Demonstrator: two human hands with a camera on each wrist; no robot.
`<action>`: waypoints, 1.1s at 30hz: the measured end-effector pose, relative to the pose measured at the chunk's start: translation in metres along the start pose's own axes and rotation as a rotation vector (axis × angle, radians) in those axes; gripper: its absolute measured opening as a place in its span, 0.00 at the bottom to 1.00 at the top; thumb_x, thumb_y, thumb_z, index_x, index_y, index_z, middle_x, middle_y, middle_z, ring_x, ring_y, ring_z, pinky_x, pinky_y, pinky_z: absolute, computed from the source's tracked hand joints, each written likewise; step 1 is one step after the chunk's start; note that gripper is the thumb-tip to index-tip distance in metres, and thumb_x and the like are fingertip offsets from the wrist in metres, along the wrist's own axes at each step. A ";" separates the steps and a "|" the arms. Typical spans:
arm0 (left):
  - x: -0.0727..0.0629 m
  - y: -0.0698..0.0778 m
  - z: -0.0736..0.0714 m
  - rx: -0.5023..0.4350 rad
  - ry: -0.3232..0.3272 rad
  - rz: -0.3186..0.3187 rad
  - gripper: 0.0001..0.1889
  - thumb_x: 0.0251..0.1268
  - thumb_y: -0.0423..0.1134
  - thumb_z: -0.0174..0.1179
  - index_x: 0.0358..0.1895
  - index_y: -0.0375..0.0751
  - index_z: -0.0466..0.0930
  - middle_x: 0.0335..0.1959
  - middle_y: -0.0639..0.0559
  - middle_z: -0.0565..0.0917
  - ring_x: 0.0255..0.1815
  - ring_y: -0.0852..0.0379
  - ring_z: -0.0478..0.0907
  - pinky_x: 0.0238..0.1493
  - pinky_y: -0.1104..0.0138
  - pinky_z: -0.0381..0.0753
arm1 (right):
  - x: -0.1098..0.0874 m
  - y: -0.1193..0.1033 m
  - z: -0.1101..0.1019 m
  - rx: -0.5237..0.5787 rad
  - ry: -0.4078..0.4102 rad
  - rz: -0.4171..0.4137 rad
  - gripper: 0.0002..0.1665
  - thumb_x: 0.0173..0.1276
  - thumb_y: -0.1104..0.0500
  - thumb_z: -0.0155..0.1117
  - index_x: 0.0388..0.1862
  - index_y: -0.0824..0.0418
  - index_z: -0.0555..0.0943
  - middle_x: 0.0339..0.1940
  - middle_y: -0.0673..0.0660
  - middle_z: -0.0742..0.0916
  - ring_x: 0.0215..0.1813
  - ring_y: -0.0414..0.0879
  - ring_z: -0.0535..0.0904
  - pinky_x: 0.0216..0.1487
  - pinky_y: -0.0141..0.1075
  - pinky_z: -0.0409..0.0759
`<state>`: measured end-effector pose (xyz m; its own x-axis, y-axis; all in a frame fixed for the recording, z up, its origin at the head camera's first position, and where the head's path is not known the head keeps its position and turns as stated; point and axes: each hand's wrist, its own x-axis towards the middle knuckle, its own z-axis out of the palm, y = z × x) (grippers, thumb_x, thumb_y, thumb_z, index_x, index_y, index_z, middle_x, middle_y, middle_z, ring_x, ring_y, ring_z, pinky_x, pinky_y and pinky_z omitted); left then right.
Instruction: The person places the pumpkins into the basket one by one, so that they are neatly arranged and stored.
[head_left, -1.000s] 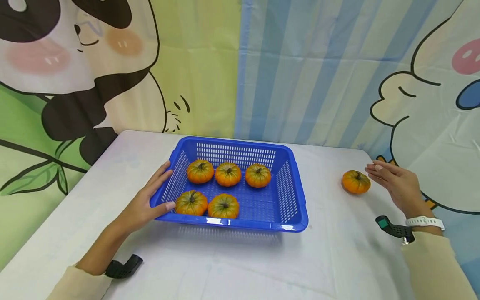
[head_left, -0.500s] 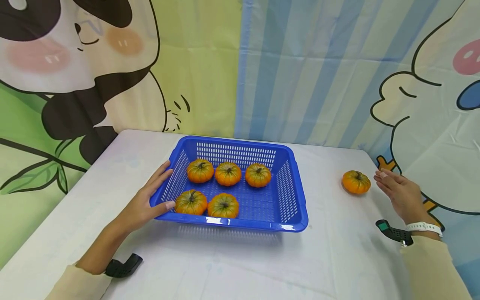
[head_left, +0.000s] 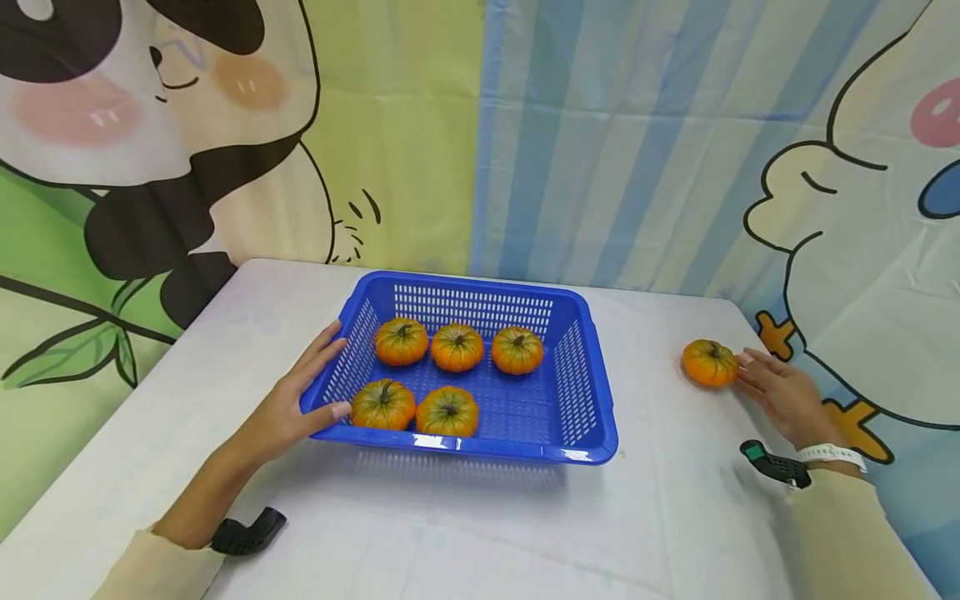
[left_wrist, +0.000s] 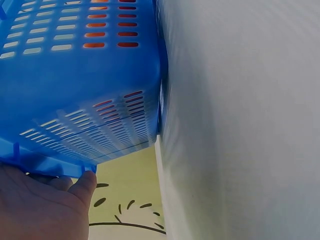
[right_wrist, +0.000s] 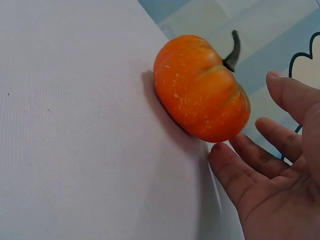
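In the head view my left hand [head_left: 288, 408] rests against the left side of a blue plastic basket [head_left: 577, 454], its fingers along the rim and thumb at the near-left corner. The left wrist view shows that hand [left_wrist: 47, 205] touching the rim from outside, beside the slotted wall [left_wrist: 75, 75]. Several orange pumpkins [head_left: 446, 412] with green-tinged tops sit inside the basket. One more pumpkin [head_left: 708, 363] lies on the table at the right. My right hand [head_left: 783, 400] is at its right side, fingers spread and relaxed. In the right wrist view the fingertips reach the pumpkin's [right_wrist: 197, 90] lower edge; contact is unclear.
A white cloth covers the table [head_left: 487, 533]. Behind it hangs a curtain [head_left: 585, 167] with cartoon animals and stripes, close to the table's back edge. Black devices are strapped to both wrists, and a white band [head_left: 832, 454] circles the right one.
My right hand has come down and then left to the lone pumpkin's side. That pumpkin has shifted very slightly, if at all. The left hand and basket stay where they were.
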<state>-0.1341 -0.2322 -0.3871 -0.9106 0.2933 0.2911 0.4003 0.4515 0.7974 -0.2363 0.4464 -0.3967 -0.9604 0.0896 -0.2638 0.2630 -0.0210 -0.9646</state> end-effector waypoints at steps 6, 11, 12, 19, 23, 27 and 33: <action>0.000 0.001 0.000 0.002 0.000 -0.002 0.41 0.61 0.38 0.62 0.77 0.43 0.52 0.79 0.59 0.42 0.77 0.43 0.43 0.62 0.41 0.60 | 0.006 0.003 0.006 -0.107 0.041 0.004 0.54 0.65 0.42 0.64 0.79 0.60 0.48 0.80 0.56 0.47 0.69 0.45 0.60 0.59 0.31 0.67; 0.000 0.001 0.000 0.003 0.000 -0.004 0.42 0.62 0.38 0.62 0.78 0.44 0.52 0.79 0.59 0.42 0.77 0.43 0.44 0.61 0.43 0.62 | 0.009 0.001 0.010 -0.173 0.026 0.003 0.54 0.65 0.42 0.64 0.79 0.62 0.49 0.80 0.59 0.48 0.69 0.47 0.59 0.56 0.28 0.72; 0.000 0.001 0.000 0.004 0.000 -0.005 0.42 0.62 0.38 0.62 0.78 0.44 0.52 0.79 0.59 0.42 0.77 0.43 0.44 0.61 0.44 0.62 | 0.010 0.000 0.010 -0.187 0.022 0.005 0.53 0.65 0.43 0.64 0.78 0.62 0.50 0.80 0.60 0.49 0.67 0.46 0.61 0.54 0.27 0.74; 0.000 0.001 0.000 0.006 0.003 -0.001 0.42 0.61 0.37 0.62 0.77 0.43 0.52 0.79 0.59 0.42 0.77 0.43 0.44 0.62 0.42 0.61 | 0.008 -0.006 0.012 -0.114 -0.003 0.054 0.21 0.63 0.49 0.70 0.54 0.50 0.80 0.61 0.53 0.71 0.51 0.37 0.71 0.51 0.29 0.79; 0.001 0.000 0.000 0.006 0.005 0.007 0.41 0.61 0.37 0.62 0.77 0.43 0.53 0.79 0.58 0.43 0.78 0.43 0.43 0.62 0.40 0.60 | 0.007 -0.005 0.013 -0.041 -0.019 0.056 0.07 0.62 0.53 0.71 0.40 0.45 0.84 0.51 0.45 0.74 0.46 0.33 0.76 0.56 0.33 0.74; 0.000 -0.001 0.000 0.009 0.008 0.013 0.41 0.61 0.37 0.62 0.77 0.43 0.53 0.79 0.58 0.43 0.77 0.43 0.43 0.62 0.42 0.60 | 0.009 -0.002 0.016 -0.072 -0.006 0.022 0.21 0.62 0.51 0.71 0.55 0.49 0.82 0.61 0.52 0.72 0.48 0.33 0.75 0.56 0.32 0.73; 0.000 0.000 0.000 0.008 0.006 0.014 0.41 0.61 0.37 0.62 0.77 0.43 0.53 0.79 0.57 0.43 0.77 0.43 0.44 0.64 0.62 0.62 | 0.010 -0.003 0.021 -0.145 0.002 -0.011 0.49 0.64 0.48 0.69 0.77 0.62 0.58 0.78 0.56 0.58 0.63 0.42 0.66 0.58 0.30 0.70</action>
<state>-0.1341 -0.2322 -0.3870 -0.9056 0.2946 0.3051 0.4136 0.4540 0.7892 -0.2485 0.4261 -0.3967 -0.9630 0.0915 -0.2535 0.2636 0.1238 -0.9567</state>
